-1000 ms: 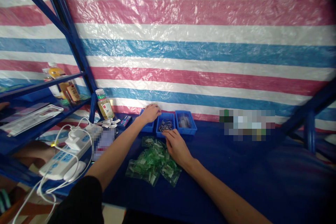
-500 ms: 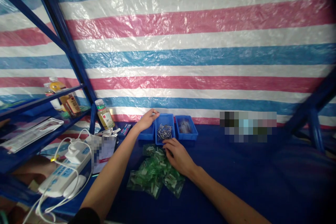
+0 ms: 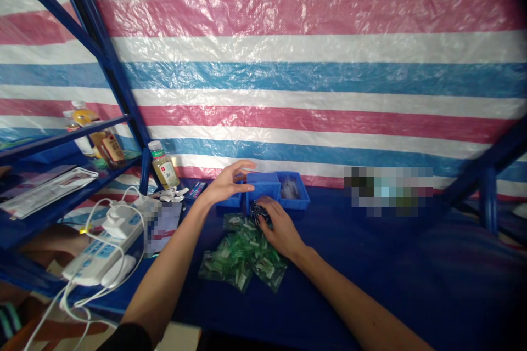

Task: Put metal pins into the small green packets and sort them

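Fingers on the left hand (image 3: 225, 182) are open, thumb spread away, right by the middle blue bin (image 3: 262, 189) near the center of the frame. The right hand (image 3: 282, 227) has its fingers curled down into that bin at the small metal pieces (image 3: 254, 213); can't tell if they're gripping any. The bin looks kinda tipped toward the bottom of the frame. Left blue bin (image 3: 231, 201) and right blue bin (image 3: 295, 205) flank it, and a pile of green packets (image 3: 236, 255) sits lower center on the blue tabletop (image 3: 337, 274). Power strip (image 3: 96, 255)'s at lower left.
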